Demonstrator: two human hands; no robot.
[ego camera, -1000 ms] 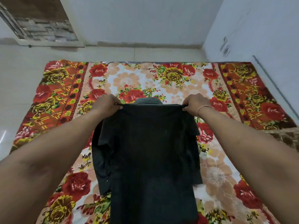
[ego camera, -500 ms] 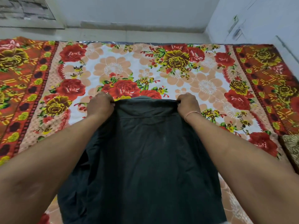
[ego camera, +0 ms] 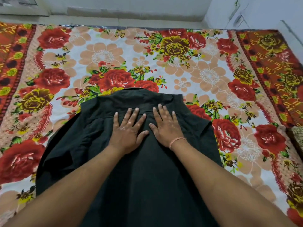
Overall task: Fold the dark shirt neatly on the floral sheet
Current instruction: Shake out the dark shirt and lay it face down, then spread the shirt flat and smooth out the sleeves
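change: half a second ago both hands pinched the shoulders of the dark shirt point(ego camera: 147, 185) and held it above the floral sheet point(ego camera: 205, 76). now the shirt lies on the sheet and both hands have left the shoulders for the middle of the upper back.
meaning for task: the lay-down step looks complete and smoothing appears to be in hand. no fold is made yet.
shirt position: centre of the sheet, apparently back side up, collar point(ego camera: 136, 94) at the far end, hem out of view at the bottom edge.
left side of shirt: the sleeve area point(ego camera: 68, 145) is bunched in loose creases.
left hand point(ego camera: 129, 128): fingers straight and spread, palm flat on the cloth just below the collar seam. it presses and holds nothing.
right hand point(ego camera: 165, 126): same flat, spread posture, just beside the left hand. thumbs are close; contact between them cannot be told.
wrist band point(ego camera: 177, 140): thin pink thread on the right wrist.
right side of shirt: lies flatter, with fewer creases.
next move, judged: sweep outward, giving the creased left side most attention.
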